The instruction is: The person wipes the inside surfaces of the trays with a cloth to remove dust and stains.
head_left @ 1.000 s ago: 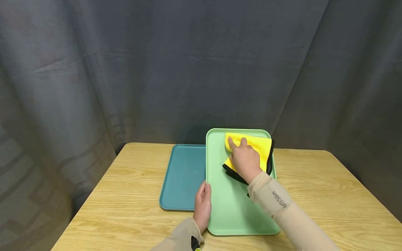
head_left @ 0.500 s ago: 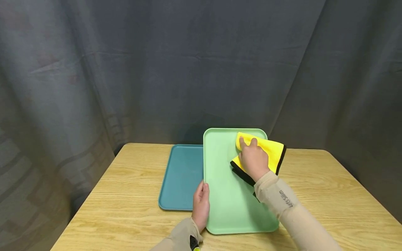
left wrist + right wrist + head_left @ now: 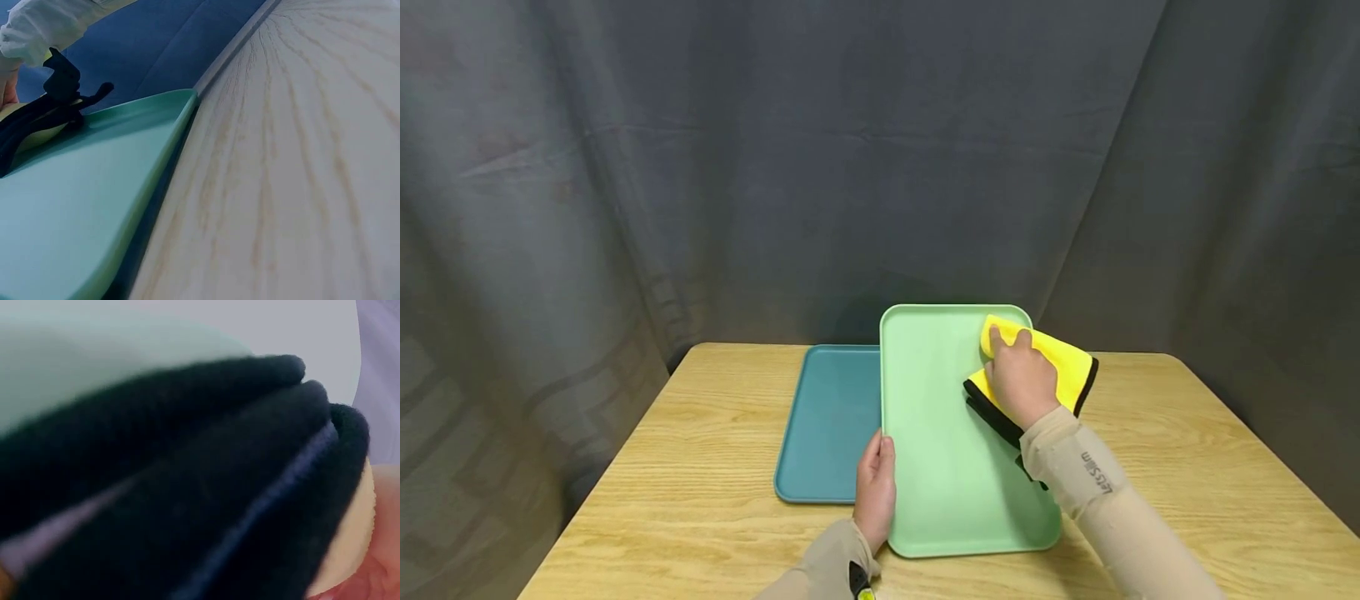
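Observation:
My left hand [image 3: 876, 492] grips the left edge of a light green tray [image 3: 940, 467], its fingers partly hidden behind the rim. The tray stands tilted, its inner face toward me. With my right hand [image 3: 1021, 382] I hold a folded yellow cleaning cloth [image 3: 1067, 362] with black edging against the tray's upper right, fingers spread over it. Part of the cloth hangs past the tray's right rim. Black cloth edges [image 3: 187, 444] fill most of the right wrist view. In the left wrist view the green tray [image 3: 75, 219] shows with the cloth's dark edge [image 3: 44, 119] over it.
A teal tray [image 3: 831, 425] lies on the wooden table [image 3: 715, 467] to the left, its right part hidden behind the green tray. A grey curtain [image 3: 880, 167] hangs behind the table's far edge. Wood surface [image 3: 1165, 450] extends on the right.
My right hand has slid the cloth to the right across the tray, out past its right rim. The left hand keeps its grip, and the tray sits slightly further left in view.

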The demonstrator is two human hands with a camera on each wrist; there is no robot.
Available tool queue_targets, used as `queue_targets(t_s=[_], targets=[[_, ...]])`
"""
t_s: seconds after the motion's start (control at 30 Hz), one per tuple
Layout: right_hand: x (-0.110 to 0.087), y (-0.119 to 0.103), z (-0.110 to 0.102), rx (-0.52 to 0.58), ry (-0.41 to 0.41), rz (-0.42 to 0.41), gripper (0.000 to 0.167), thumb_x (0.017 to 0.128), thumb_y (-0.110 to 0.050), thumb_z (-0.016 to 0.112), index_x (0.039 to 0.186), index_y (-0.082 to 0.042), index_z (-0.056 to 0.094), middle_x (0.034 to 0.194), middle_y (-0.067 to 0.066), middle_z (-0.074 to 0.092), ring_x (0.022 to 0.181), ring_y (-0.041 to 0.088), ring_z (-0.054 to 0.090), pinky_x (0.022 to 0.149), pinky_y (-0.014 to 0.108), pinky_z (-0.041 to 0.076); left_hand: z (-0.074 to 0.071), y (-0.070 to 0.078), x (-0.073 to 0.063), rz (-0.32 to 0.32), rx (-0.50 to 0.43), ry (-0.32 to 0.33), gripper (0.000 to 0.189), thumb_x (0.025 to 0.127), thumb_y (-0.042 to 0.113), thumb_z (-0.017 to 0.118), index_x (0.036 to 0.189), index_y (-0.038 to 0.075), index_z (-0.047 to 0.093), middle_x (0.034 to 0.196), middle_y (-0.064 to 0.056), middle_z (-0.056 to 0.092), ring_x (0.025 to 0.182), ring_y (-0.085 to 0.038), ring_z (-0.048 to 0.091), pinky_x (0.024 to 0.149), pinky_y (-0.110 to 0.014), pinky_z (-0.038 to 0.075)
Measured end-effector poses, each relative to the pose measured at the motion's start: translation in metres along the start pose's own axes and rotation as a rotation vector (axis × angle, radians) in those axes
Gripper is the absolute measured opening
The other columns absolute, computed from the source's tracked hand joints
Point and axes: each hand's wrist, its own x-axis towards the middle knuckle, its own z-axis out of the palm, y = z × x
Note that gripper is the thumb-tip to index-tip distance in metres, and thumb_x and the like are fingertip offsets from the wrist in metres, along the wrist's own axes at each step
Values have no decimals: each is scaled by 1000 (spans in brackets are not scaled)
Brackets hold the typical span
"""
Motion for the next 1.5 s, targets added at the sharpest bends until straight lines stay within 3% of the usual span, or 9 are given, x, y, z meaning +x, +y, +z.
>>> queue_targets(t_s=[0.27, 0.77, 0.97, 1.5], targets=[[2, 7, -2, 11, -26, 60, 47, 87, -10, 51, 133, 2, 50, 101, 36, 51, 44, 28, 45, 36, 37, 39, -2, 1, -1, 2, -10, 1, 66, 102, 39, 31, 147, -6, 15, 152, -27, 19, 142, -42, 16, 118, -51, 20], [2, 13, -13, 11, -239, 166, 53, 91, -15, 40, 135, 14, 36, 107, 40, 48, 59, 36, 54, 51, 47, 49, -1, 2, -1, -13, -19, -20, 63, 102, 39, 32, 147, -2, 17, 153, -24, 20, 142, -40, 17, 118, -50, 21], [-2, 15, -12, 25, -322, 148, 56, 92, -18, 40, 138, 13, 32, 114, 40, 46, 62, 34, 54, 53, 43, 49, -1, 1, -2, -2, -14, 3, 64, 102, 38, 32, 147, -5, 16, 152, -27, 20, 141, -42, 17, 118, -51, 21], [-10, 6, -9, 76, -278, 69, 53, 91, -15, 43, 137, 9, 39, 113, 38, 48, 56, 29, 51, 48, 38, 46, 1, 0, -2, 25, -10, 39, 59, 103, 31, 33, 145, -8, 19, 150, -29, 22, 140, -43, 19, 117, -53, 21]])
